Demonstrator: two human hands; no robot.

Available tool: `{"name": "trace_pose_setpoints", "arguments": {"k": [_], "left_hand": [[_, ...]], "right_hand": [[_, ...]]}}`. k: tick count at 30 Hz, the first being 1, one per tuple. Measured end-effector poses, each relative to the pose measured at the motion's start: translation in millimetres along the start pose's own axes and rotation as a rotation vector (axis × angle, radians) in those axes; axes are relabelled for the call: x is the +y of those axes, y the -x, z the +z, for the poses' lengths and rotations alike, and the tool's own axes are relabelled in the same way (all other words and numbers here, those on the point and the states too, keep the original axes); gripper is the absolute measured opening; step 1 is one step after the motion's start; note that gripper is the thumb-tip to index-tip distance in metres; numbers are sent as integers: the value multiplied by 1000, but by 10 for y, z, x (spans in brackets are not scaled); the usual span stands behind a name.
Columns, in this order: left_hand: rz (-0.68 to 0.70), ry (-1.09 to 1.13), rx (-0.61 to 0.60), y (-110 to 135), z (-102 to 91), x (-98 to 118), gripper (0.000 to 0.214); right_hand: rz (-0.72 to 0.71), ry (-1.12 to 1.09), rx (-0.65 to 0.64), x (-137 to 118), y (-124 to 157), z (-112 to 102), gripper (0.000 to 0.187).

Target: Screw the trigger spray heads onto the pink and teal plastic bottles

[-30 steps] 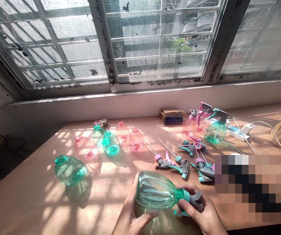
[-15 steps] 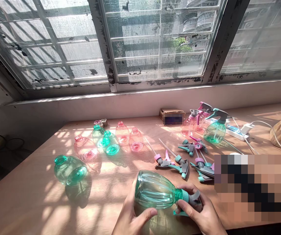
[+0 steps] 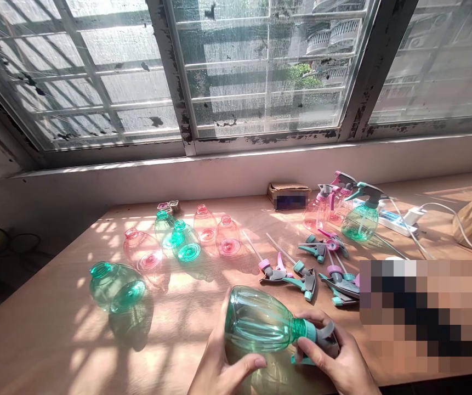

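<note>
Barely a shift over the past second: the green bottle in the person's hands has slid slightly to the left, while the bottles and spray heads set down around it hold their places on the wooden table. The bottle lies sideways near the table's front edge, its base toward the left and its neck toward the right. The left hand cups the base, fingers behind and thumb spread along the lower side; the right hand grips a gray-and-teal trigger spray head, its teal collar at the bottle's threaded neck. How tightly the collar is seated cannot be told. To the left stand six bottles with bare necks, three green and three pink, among them a green one nearest the front. Just beyond the hands lie several loose spray heads, including a pink-collared one with its thin tube. Farther back, a fitted green spray bottle stands beside two pink ones, near a white power strip and a small cardboard box, all below a sunlit, barred window.
</note>
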State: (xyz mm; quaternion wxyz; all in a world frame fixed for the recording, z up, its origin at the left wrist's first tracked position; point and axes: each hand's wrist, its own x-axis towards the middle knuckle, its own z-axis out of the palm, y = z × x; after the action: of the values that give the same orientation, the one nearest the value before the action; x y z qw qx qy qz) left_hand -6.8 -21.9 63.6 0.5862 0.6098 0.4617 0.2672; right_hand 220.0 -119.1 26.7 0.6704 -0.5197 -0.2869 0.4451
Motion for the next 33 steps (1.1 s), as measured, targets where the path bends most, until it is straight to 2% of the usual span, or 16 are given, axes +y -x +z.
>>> {"name": "trace_pose_setpoints", "arguments": {"k": [4,8,11,16,19,24,28,31,33], "left_hand": [[29,20,38,2,-20,-53,76],[120,23,-34,-54,-19,-90,77],[167,-5,-31,-86,-6,-115,72],[86,6,30,-65,1,-126,86],[49,-25,38,-46,-15,-99,74],[111,-28,-19,-70,-12,-46,60],[125,2,-35,-92,10,-9,69],[81,6,-27,-74,0,5,79],[58,1,-16,-54,-15,5,78]], "right_hand": [[-11,32,-25,-9,6,-16,37],[-3,57,-13,-25,10,-24,38],[-19,64,-11,-18,5,-26,36],[-8,40,-13,-4,9,-18,36],[3,25,-15,-17,22,-4,38],[1,21,-9,-30,26,-4,37],[-18,34,-24,-3,12,-27,34],[-19,41,-24,17,4,-38,33],[-22,50,-30,23,1,-38,32]]}}
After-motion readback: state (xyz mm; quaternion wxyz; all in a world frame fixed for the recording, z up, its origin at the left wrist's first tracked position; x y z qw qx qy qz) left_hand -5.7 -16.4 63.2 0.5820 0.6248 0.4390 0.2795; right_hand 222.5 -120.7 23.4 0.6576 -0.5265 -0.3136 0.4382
